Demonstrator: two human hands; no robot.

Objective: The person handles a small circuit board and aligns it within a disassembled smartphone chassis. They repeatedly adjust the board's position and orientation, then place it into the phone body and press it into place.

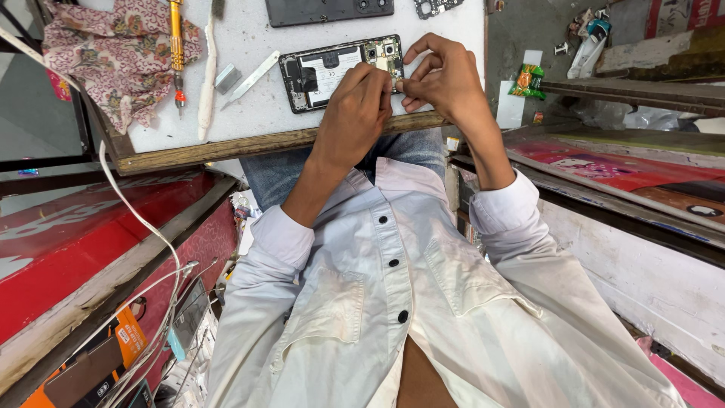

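A view looking down a person's white buttoned shirt to a small white worktable (249, 113) edged with a wooden strip. One opened phone (341, 72), its back cover removed so the white battery and circuit boards show, lies flat near the table's front edge. Both of the person's hands meet at the phone's right end. The left hand (355, 113) is curled with its fingertips pressed down on that end of the phone. The right hand (445, 75) has thumb and forefinger pinched together right at the same spot, touching the left fingertips; whatever tiny part the pinch holds is too small to make out. To the left of the phone lie one pair of metal tweezers (253, 78) and one small grey block (226, 78). Farther left lie one white brush (208, 72) and one yellow-handled screwdriver (177, 49), which rests on one flowered cloth (113, 57) at the table's corner. At the table's far edge lies one dark phone back cover (328, 10). One green wrapper (528, 80) sits on a ledge to the right.
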